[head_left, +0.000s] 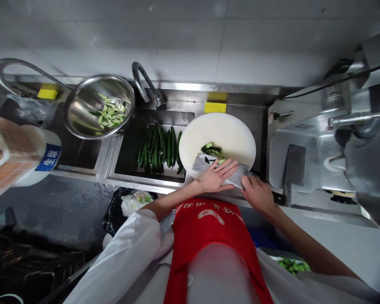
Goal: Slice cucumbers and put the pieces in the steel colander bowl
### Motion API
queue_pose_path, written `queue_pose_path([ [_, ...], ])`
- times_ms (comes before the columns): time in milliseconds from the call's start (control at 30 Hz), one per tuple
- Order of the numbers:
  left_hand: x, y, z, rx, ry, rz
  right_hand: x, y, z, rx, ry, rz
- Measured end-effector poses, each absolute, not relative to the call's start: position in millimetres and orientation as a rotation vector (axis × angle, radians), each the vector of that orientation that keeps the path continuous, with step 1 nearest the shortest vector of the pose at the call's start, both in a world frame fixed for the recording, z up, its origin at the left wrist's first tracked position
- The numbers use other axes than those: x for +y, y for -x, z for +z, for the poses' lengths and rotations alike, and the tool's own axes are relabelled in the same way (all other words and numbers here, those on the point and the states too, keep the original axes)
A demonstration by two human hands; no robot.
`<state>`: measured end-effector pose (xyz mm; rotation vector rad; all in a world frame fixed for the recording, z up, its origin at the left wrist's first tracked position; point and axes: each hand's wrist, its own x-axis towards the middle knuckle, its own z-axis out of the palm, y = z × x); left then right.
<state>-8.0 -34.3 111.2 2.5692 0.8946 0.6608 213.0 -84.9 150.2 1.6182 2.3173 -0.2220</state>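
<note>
A round white cutting board [215, 131] sits over the right part of the sink counter. Across its front part lies a wide cleaver [200, 164], blade held flat. My left hand [215, 176] rests on the blade with fingers stretched out. At the blade's right end, my right hand [256, 192] is closed around the handle, which the fingers mostly hide. Cut green cucumber pieces [211, 148] lie on the board just beyond the blade, and some are partly covered by it. Whole cucumbers [158, 145] are piled in the sink left of the board.
A steel bowl [72, 112] with cut cucumber pieces stands back left, beside a curved faucet [141, 78]. Another cleaver [294, 164] leans by the metal machine [331, 147] at right. A black waste bag [114, 211] sits below the sink; a stacked basket [11, 169] is far left.
</note>
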Motion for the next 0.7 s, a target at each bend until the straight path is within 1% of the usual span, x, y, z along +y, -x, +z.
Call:
queue_pose_path([
  [67,-31.2,-2.1,102.7,0.854,-2.616,0.542,-82.3,-215.5,150.4,2.340,-1.578,-0.207],
  [167,-22.6,8.4,80.7,0.960,-2.613,0.473,-87.8,-230.5,152.6,2.295,-1.640,-0.176],
  [300,-12.2,38.7,46.2,1.044,-2.582,0.394,-109.0,-268.7,158.6,2.180,-1.800,-0.163],
  [367,-10.6,48.6,29.4,1.113,-2.543,0.390,-119.8,-289.4,158.3,2.137,-1.966,-0.235],
  [433,-8.7,52.3,15.0,1.214,-2.487,0.444,-127.4,-305.4,151.2,2.102,-2.173,-0.453],
  [567,4.7,45.8,0.6,1.329,-2.371,0.561,-134.0,-311.3,110.7,1.870,-2.484,-1.282],
  [633,15.0,40.5,1.8,1.316,-2.349,0.508,-136.5,-302.6,81.5,1.655,-2.602,-1.647],
  [700,23.9,35.3,6.8,1.298,-2.341,0.401,-139.4,-289.9,53.5,1.452,-2.713,-1.921],
])
